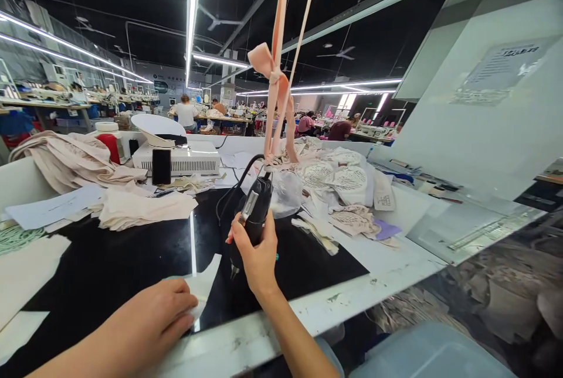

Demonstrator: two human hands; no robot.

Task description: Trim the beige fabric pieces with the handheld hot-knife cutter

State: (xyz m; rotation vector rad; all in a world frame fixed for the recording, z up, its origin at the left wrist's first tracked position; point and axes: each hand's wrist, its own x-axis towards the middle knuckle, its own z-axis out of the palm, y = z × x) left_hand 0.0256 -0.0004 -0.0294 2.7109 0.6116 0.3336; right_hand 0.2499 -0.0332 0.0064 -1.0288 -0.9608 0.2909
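Note:
My right hand [257, 249] is wrapped round a black corded hand tool [258, 196], held upright with its narrow metal tip pointing down just above the black table surface [162, 255]. Pink straps [277, 102] hang from above, down to the top of the tool. My left hand [165, 316] rests low at the table's front, its fingers closed on a small white fabric piece [206, 278]. The fabric's pointed end sticks out to the right, towards the tool tip. Where the fingers meet the cloth is partly hidden.
Stacked pale fabric pieces [143, 208] lie at the left. A white machine box [189, 158] and a phone [161, 167] stand behind them. Patterned cut pieces [347, 179] pile up at the back right. A clear panel [466, 214] borders the right side.

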